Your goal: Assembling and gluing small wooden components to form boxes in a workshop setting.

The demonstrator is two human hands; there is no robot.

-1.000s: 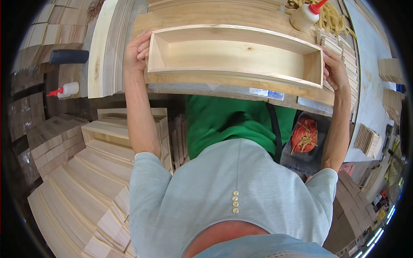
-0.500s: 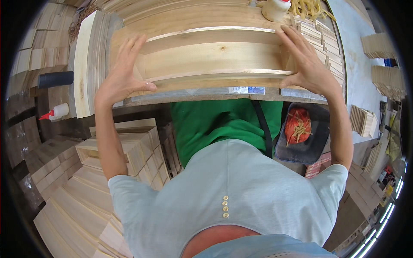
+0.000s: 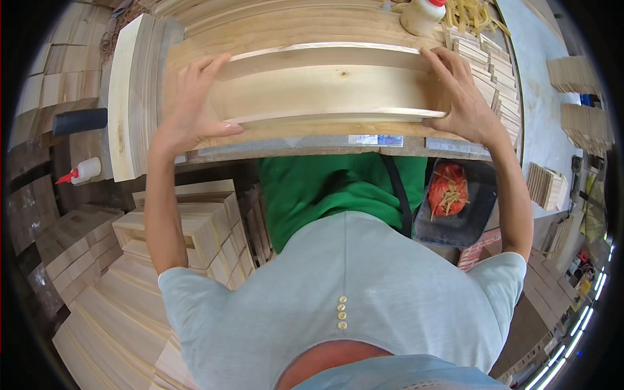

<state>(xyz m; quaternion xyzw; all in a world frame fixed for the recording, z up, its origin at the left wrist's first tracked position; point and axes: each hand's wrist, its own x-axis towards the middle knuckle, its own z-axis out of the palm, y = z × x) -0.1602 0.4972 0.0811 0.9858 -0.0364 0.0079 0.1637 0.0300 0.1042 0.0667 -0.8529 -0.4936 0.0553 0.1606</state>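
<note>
A long, shallow box of pale wood (image 3: 325, 91) lies crosswise on the workbench, its open side facing up. A small knot marks its bare inside. My left hand (image 3: 188, 107) wraps round the left end, fingers at the far long side and thumb at the near one. At the right end my right hand (image 3: 465, 97) grips the same way, fingertips on the far corner and thumb on the near corner. Both palms hide most of the end pieces.
Thin wooden strips (image 3: 478, 71) are stacked right of the box; boards (image 3: 133, 97) stand on edge at left. A white glue bottle (image 3: 421, 18) stands behind, beside yellow rubber bands (image 3: 465, 16). Below, a dark bin (image 3: 455, 221) holds a red bag. Finished-looking boxes (image 3: 188, 224) are piled lower left.
The fingers of both hands have drawn in a little at the far corners, and my left thumb has shifted slightly right. The box stays in nearly the same place between my hands.
</note>
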